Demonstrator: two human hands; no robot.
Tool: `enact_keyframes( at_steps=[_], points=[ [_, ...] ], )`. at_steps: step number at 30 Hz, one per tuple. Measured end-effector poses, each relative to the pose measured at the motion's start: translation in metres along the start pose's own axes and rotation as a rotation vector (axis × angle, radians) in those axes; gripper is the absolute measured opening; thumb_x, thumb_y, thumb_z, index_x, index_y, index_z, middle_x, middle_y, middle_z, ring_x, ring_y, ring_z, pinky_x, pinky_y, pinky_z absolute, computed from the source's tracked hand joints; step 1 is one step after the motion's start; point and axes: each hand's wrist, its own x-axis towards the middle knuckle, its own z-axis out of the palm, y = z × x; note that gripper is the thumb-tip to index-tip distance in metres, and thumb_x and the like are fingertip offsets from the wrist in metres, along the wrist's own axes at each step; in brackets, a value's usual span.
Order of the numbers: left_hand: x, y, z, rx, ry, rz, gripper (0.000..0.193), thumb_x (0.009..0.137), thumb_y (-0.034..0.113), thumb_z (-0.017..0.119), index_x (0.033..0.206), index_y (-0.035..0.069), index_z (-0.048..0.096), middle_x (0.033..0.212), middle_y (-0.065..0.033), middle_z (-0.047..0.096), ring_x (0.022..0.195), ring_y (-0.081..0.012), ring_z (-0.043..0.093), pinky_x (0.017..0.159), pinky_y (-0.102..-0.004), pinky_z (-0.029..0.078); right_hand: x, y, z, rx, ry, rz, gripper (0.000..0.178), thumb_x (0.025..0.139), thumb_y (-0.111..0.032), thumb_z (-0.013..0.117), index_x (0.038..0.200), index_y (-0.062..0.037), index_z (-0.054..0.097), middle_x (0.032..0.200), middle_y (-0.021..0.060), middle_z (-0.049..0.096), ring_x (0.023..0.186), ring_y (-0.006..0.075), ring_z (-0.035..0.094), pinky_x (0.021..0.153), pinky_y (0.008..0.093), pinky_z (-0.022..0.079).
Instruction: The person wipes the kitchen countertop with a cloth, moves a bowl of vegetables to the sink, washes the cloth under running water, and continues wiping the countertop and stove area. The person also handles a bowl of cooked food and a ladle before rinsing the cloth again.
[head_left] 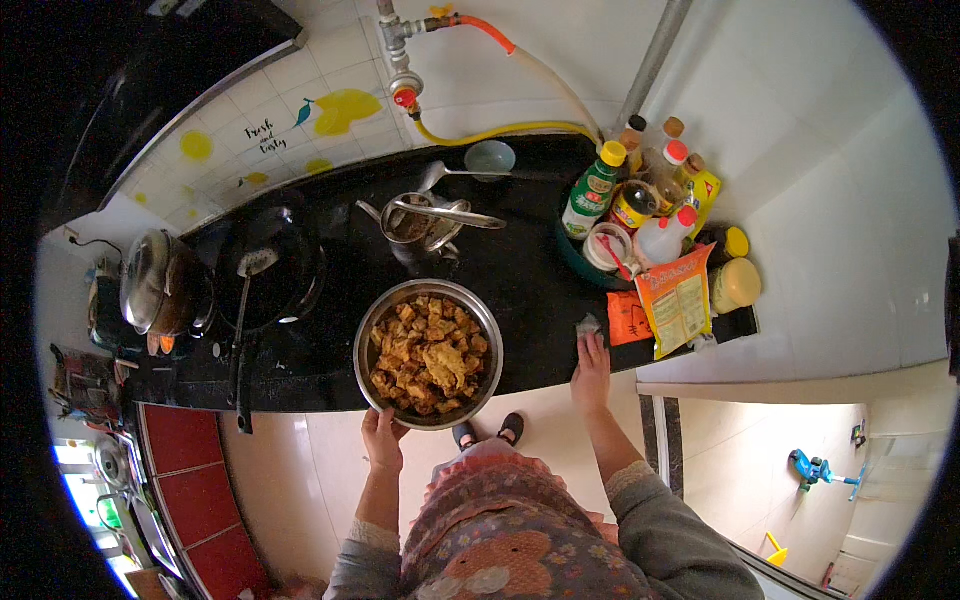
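Observation:
A round steel bowl point(497, 352) heaped with browned, coated chunks of food point(430, 352) stands at the counter's front edge. My left hand point(383, 437) grips its near rim, fingers closed at the lower left. To the right, my right hand point(592, 370) is on the black counter near the front edge. A crumpled pale piece, like a tissue point(588, 325), is under its fingertips. Just right of that hand lies an orange packet point(629, 317). Behind the bowl stands a small metal pot point(405, 226) with a long-handled metal utensil point(450, 211) across it.
A dark tub point(582, 262) of bottles and jars fills the right corner, with an orange-white bag point(676, 303) leaning in front. A black wok point(285, 255) with a spatula point(243, 300) and a lidded pot point(150, 283) stand left. Farther back are a ladle point(436, 176) and small bowl point(490, 158).

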Motion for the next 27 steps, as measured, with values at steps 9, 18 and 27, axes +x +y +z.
enact_keyframes(
  at_steps=[9,18,27],
  points=[
    [-0.012,0.002,-0.01,0.005,0.073,-0.019,0.014,0.094,0.011,0.051,0.101,0.002,0.06,0.089,-0.0051,0.067,0.071,-0.014,0.067,0.064,-0.0304,0.058,0.119,-0.039,0.022,0.034,-0.071,-0.004,0.055,0.094,-0.025,0.054,0.137,0.0049,0.041,0.15,0.0204,0.032,0.14,0.0372,0.028,0.114,0.0463,0.025],
    [-0.007,0.005,0.003,-0.031,0.003,-0.068,0.013,0.092,0.009,0.052,0.101,0.003,0.059,0.088,-0.0061,0.068,0.07,-0.0145,0.068,0.062,-0.0304,0.06,0.121,-0.107,0.006,0.256,-0.323,-0.39,0.061,0.088,-0.013,0.057,0.143,-0.0012,0.033,0.146,0.0203,0.038,0.136,0.0392,0.033,0.113,0.0464,0.028],
    [0.002,-0.003,0.005,-0.016,-0.071,-0.114,0.016,0.092,0.009,0.053,0.106,0.005,0.06,0.094,-0.0072,0.068,0.076,-0.0178,0.068,0.063,-0.0336,0.059,0.092,-0.061,-0.002,0.115,-0.22,-0.035,0.066,0.09,-0.02,0.059,0.146,-0.0001,0.03,0.152,0.0203,0.03,0.139,0.0384,0.029,0.114,0.0469,0.027]
  ],
)
